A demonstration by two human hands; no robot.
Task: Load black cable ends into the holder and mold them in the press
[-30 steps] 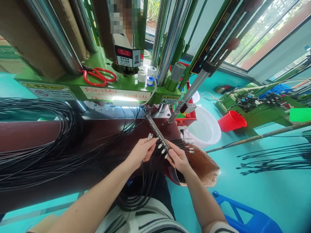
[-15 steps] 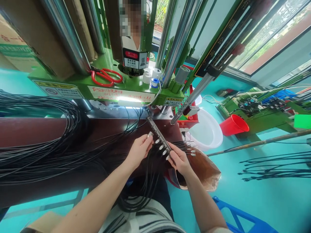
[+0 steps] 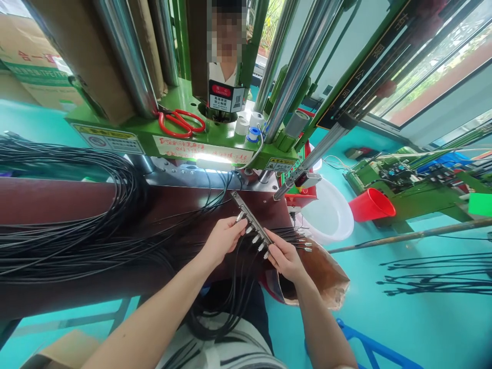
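Observation:
My right hand (image 3: 283, 254) grips the near end of a long metal bar fixture (image 3: 251, 220), which slants up and left over the table. Several silver cable connectors sit in a row along the bar's lower-left side, with black cables (image 3: 235, 287) hanging from them towards my lap. My left hand (image 3: 227, 234) pinches a silver cable connector (image 3: 240, 217) against the upper part of that row. Whether this connector is fully seated in the bar cannot be made out.
A green press (image 3: 180, 141) with red-handled scissors (image 3: 180, 123) and tape rolls stands behind the table. Thick black cable coils (image 3: 126, 189) lie at left. At right are a brown paper bag (image 3: 326, 277), a white tub (image 3: 330, 210) and a red bucket (image 3: 372, 204). A person is behind the press.
My left hand has brought the connector from just beside the bar to against it. The right hand still holds the bar. The view has shifted slightly.

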